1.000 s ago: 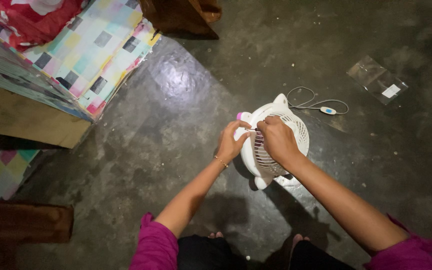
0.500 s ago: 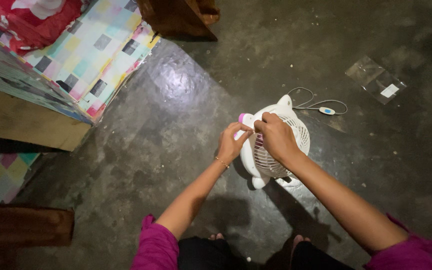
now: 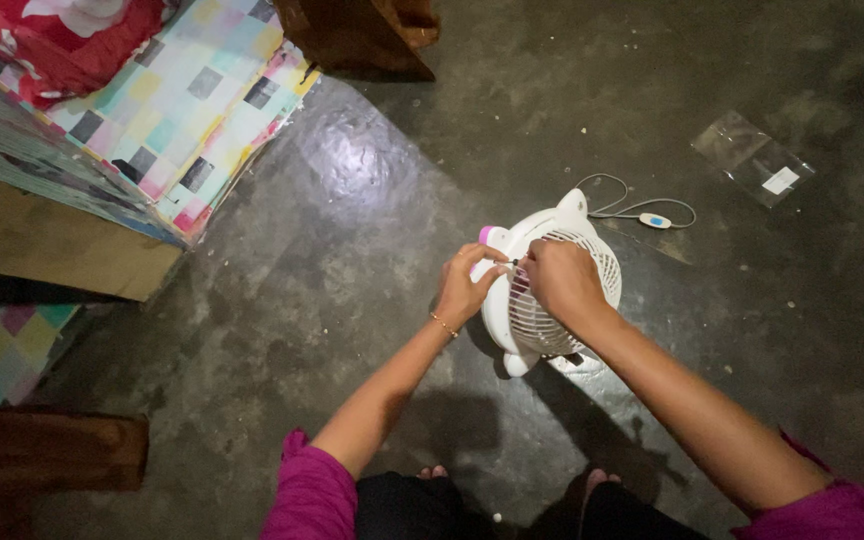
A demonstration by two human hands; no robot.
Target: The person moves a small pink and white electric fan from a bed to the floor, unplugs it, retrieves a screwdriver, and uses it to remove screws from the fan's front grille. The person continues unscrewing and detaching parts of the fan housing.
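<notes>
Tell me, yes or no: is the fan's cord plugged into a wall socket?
No: the cord ends loose on the floor beside the fan.

White fan [image 3: 552, 290] w/ pink knob [image 3: 487, 235]; multicolour checked quilt [image 3: 192, 110]; magenta sleeves [image 3: 312, 495].

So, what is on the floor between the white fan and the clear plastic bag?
In the head view, the fan's thin cord with its small switch lies there; the rest, up to the bag, is bare floor.
</notes>
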